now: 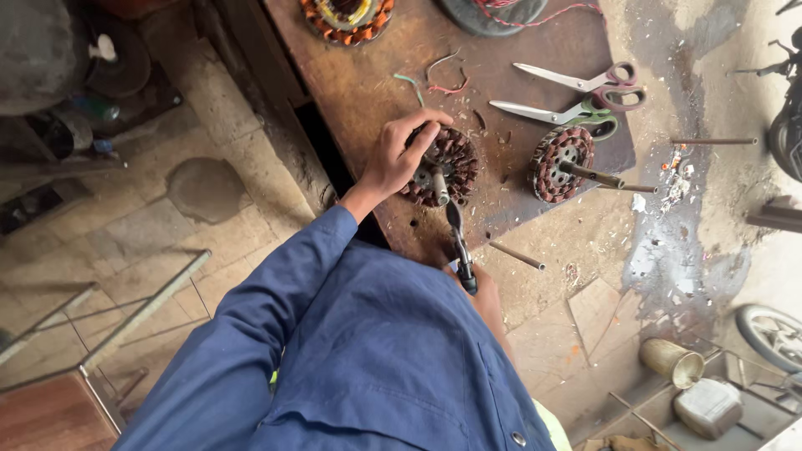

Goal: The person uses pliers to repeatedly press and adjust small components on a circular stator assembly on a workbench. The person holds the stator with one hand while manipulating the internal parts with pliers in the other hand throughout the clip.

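— Where are our hands?
— Our left hand (399, 159) clasps the round copper-wound stator (441, 165) on the rusty brown surface (368, 83); our right hand (484, 292) is closed around the dark metal tool (459, 242).
— Packages?
— A white plastic jug (708, 407) and brass tin (671, 361) sit lower right.

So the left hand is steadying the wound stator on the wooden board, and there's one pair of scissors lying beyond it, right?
Not quite: the head view shows two pairs of scissors, not one. The left hand does steady the wound stator on the wooden board.
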